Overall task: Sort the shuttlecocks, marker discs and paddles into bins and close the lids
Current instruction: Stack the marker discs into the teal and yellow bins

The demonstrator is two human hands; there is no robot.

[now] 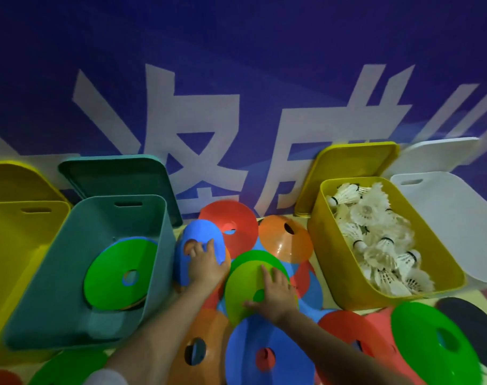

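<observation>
At the far left stands a yellow bin [17,245], open and seemingly bare inside; beside it a teal bin [78,273] holds a short stack of marker discs with a green disc [117,273] on top, its teal lid [120,182] leaning against the blue banner [236,51] behind, so this looks to be the discs' home; just right of that bin the left hand [206,265] grips a blue disc [200,245], fingers curled over its face with one near the centre hole, probably to tip it into the teal bin; next the right hand [275,295] lies flat on a lime disc [250,287], fingers spread and straight, pressing rather than pinching, likely steadying or sliding it off the heap; red, orange and blue discs lie overlapped around both hands, so any one lifted may drag its neighbours; farther right a second yellow bin [347,279] is filled with shuttlecocks [375,237], its lid propped open behind; a white bin [445,223] sits at the edge; a dark rounded shape [475,326], perhaps a paddle, lies low right.
</observation>
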